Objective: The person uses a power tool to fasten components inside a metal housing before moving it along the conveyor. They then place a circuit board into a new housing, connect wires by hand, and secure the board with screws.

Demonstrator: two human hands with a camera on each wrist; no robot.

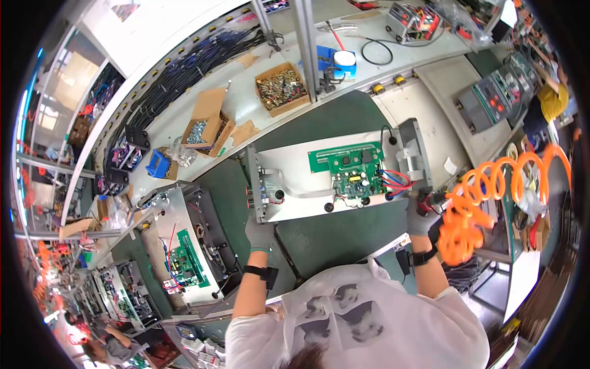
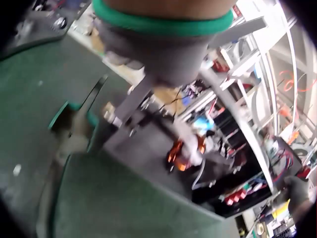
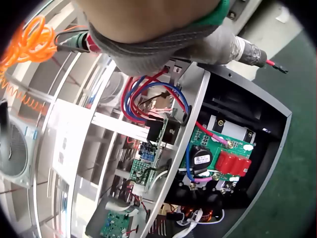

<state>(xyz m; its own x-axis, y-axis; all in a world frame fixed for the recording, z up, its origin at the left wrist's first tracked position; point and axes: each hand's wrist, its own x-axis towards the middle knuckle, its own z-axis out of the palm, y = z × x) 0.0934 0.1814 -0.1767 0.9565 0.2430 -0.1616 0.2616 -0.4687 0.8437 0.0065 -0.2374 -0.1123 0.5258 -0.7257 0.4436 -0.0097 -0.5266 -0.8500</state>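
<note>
A metal chassis (image 1: 295, 212) with a green circuit board (image 1: 355, 172) lies across the green surface before the person. The gloved left hand (image 1: 259, 235) grips the near corner of its left end panel; its fingertips are hidden. In the left wrist view the left hand (image 2: 158, 57) is blurred against the chassis (image 2: 163, 163). The gloved right hand (image 1: 420, 218), at the chassis's right end, holds a red and dark tool (image 1: 430, 202) on an orange coiled hose. In the right wrist view the right hand (image 3: 208, 48) lies over the end of the chassis (image 3: 173, 168), a red-and-black tip protruding beyond the fingers.
A second chassis (image 1: 206, 270) with a board stands at the left. Boxes of small parts (image 1: 283, 89) and a blue bin (image 1: 158, 164) line the far shelf. The orange hose (image 1: 464, 227) hangs at the right. A long-handled object (image 2: 72, 144) lies on the green surface.
</note>
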